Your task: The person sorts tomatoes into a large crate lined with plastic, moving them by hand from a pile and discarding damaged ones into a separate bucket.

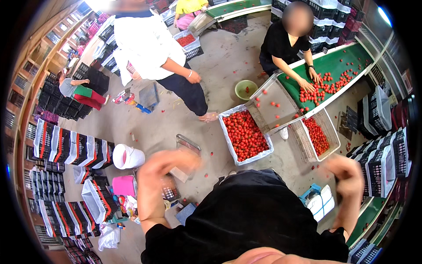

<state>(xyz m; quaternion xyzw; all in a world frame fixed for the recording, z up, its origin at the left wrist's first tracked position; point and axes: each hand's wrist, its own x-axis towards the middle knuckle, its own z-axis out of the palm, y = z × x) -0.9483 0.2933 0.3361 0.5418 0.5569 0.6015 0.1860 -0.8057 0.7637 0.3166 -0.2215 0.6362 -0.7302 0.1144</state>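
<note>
My left hand [184, 161] is raised in front of me on the left, smeared by motion, so its fingers cannot be made out. On the other side my right hand [346, 172] is bent up and blurred too, near a pale plastic basket [332, 125] partly filled with small red tomatoes [316, 135]. Neither hand visibly holds anything. Between them, farther out, a white-lined crate [253, 159] full of tomatoes stands on the floor. A metal chute [269, 112] with a few loose tomatoes reaches over its edge.
Across from me a person in black [285, 46] has both hands among tomatoes on a green conveyor belt [299, 70]. Another person in white [149, 44] stands at the left. A green basin [246, 83], a white bucket [136, 157] and stacked black crates [66, 147] stand around.
</note>
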